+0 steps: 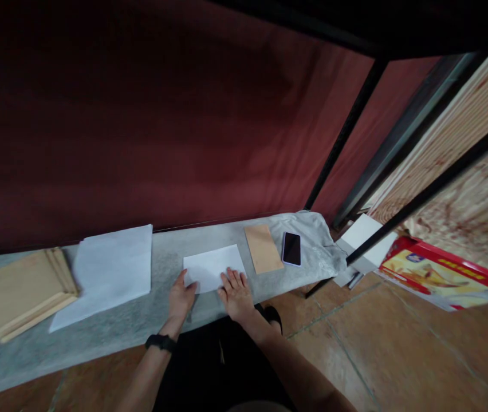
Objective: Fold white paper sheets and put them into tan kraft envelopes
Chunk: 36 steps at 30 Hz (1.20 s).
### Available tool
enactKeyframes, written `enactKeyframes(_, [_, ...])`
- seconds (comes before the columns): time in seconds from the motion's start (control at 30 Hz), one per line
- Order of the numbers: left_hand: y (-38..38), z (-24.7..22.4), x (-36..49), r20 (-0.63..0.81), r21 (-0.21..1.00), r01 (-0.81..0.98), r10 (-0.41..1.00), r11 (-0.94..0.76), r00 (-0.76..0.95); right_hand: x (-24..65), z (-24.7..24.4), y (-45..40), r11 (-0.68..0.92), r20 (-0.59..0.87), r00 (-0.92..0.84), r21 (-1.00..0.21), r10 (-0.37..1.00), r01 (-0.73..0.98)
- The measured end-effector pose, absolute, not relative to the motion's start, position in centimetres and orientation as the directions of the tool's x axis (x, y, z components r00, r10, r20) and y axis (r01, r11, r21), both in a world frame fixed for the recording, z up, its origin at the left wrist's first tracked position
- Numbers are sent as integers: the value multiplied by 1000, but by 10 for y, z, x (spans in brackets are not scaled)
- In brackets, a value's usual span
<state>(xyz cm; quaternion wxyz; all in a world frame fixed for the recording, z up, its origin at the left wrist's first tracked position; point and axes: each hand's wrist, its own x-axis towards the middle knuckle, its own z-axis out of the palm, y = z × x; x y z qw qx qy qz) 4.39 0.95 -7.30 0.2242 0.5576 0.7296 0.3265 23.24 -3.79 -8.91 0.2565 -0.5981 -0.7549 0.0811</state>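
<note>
A white sheet of paper (209, 264), about half the size of the stacked sheets and perhaps folded, lies flat on the narrow cloth-covered table. Over its lower right part rests my right hand (237, 294), palm down with fingers stretched out. My left hand (181, 296) is at the paper's lower left corner, thumb and forefinger apart and touching its edge; its other fingers are partly hidden. Just right of the paper lies a tan envelope (263, 249). Larger white sheets (113, 263) are stacked to the left, beside a pile of brown envelopes (23, 292).
A phone (291, 249) lies near the right end of the grey tablecloth (166, 260). Dark red panelling (141, 143) rises behind the table. Black metal poles (347, 137) stand at the right. A white box (366, 237) and a red-and-yellow printed box (445, 272) are beyond the table's end.
</note>
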Motion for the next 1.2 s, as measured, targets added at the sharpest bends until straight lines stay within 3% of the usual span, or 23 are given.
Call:
enactKeyframes(0.1, [7, -69, 44, -23, 706, 672, 956, 221, -291, 235, -100, -38, 268, 321, -158, -333, 934, 904])
enactKeyframes(0.23, [-11, -61, 52, 208, 540, 836, 947, 95, -243, 237, -102, -34, 267, 325, -160, -317, 932, 910])
enactKeyframes(0.3, [-23, -63, 64, 315, 442, 896, 944, -49, -103, 237, -100, -34, 262, 309, -161, -319, 937, 911])
enactKeyframes(0.43, [-39, -77, 93, 212, 338, 901, 955, -272, 208, 236, -101, -36, 266, 293, -175, -308, 940, 913])
enactKeyframes(0.57, [-43, -91, 93, 177, 259, 947, 973, -189, 146, 238, -107, -39, 236, 336, -126, -310, 934, 921])
enactKeyframes(0.83, [-48, -88, 58, 221, 229, 973, 974, 0, -52, 245, -108, -47, 175, 341, -57, -326, 938, 929])
enactKeyframes(1.03, [-19, -78, 103, 170, 242, 956, 978, -164, 124, 243, -108, -48, 175, 367, -45, -328, 929, 928])
enactKeyframes(1.2, [10, -84, 100, 125, 234, 963, 986, -137, 110, 244, -107, -48, 166, 350, -37, -347, 936, 923])
